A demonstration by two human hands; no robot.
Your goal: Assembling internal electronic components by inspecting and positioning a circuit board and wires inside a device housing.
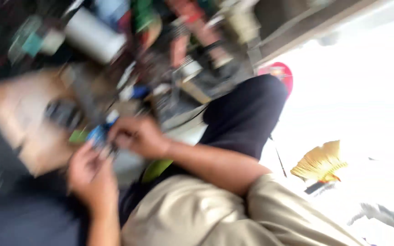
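The whole view is smeared by motion blur and tilted. My left hand (90, 175) is at the lower left, fingers curled around a small blue and dark object (99, 135). My right hand (137, 135) meets it from the right, fingers closed on the same small object. What the object is cannot be made out. My right forearm runs down to a beige sleeve (197, 214). My knee in dark trousers (247, 116) sits just behind the hands.
A tan board or box (19, 114) lies to the left of the hands. Behind is a cluttered heap of tools and parts with a white cylinder (94, 36). A yellow broom head (320, 161) lies on the bright floor at right.
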